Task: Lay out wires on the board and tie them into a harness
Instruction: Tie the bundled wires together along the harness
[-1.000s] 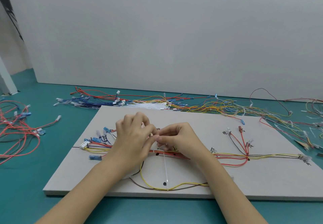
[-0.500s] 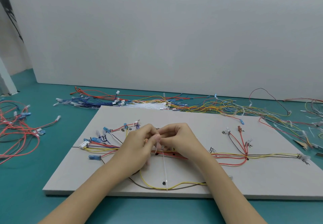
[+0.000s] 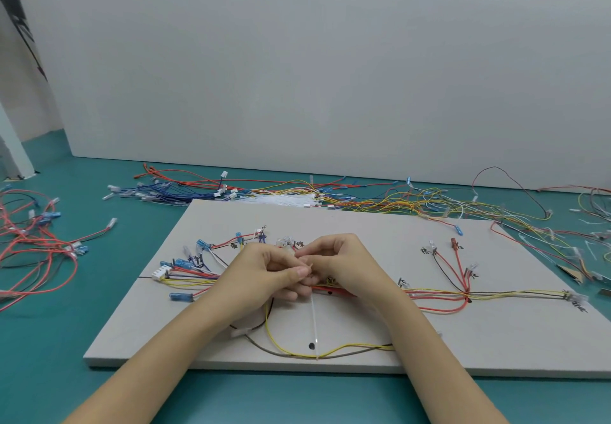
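the grey board [image 3: 380,222] lies flat on the teal table [image 3: 66,341], one of each, and it has not shifted over the last second; what has changed is up at its middle, where the left hand [image 3: 264,274] has dropped lower and slid in toward the right hand [image 3: 344,261], so the blue-tipped leads it was covering at the upper left now show. from where i stand that reads as a tie being threaded or cinched round the trunk of the harness [image 3: 429,294], which runs left to right across the board's centre, fanned at the left end, branched at the right. the two hands are close together, fingertips meeting over the trunk, both curled and pinching the top of one white cable tie [image 3: 313,321], whose tail hangs straight down toward me and crosses one loose yellow wire [image 3: 274,341] and one brown wire [image 3: 264,346] looping near the front edge. i judge this tie not yet pulled tight, since so much tail is left. beyond the board there are three loose heaps: a red one [image 3: 33,251] far left, a blue and red one [image 3: 172,188] behind, and a mostly yellow one [image 3: 413,205] stretching right. one white multi-pin connector [image 3: 161,272] sits at the left end, and i can make out two black dots [image 3: 311,345] on the board; the small blue terminals are too many and tangled to count.
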`<state>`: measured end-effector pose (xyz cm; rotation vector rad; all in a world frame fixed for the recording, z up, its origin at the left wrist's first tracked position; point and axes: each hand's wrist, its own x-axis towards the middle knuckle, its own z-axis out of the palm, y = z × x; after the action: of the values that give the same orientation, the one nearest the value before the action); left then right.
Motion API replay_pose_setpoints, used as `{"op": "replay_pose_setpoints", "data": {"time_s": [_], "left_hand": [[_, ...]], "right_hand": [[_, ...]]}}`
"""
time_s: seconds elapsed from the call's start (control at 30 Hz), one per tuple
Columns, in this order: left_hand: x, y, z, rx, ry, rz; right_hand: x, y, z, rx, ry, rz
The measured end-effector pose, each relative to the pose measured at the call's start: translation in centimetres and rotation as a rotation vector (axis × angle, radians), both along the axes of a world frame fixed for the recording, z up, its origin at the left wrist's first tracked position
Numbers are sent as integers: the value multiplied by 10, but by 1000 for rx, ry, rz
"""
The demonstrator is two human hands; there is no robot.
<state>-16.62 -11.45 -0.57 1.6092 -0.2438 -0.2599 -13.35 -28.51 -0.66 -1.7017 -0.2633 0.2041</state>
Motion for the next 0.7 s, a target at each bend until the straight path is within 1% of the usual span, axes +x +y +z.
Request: {"op": "replay_pose_setpoints", "data": {"time_s": [0.27, 0.47, 0.7], "left_hand": [[2, -1, -3, 22, 72, 90], [2, -1, -2, 33, 104, 105], [2, -1, -2, 45, 100, 111]], "right_hand": [[0, -4, 2, 100, 121, 41], [0, -4, 2, 153, 142, 44], [-2, -3, 4, 80, 134, 68]]}}
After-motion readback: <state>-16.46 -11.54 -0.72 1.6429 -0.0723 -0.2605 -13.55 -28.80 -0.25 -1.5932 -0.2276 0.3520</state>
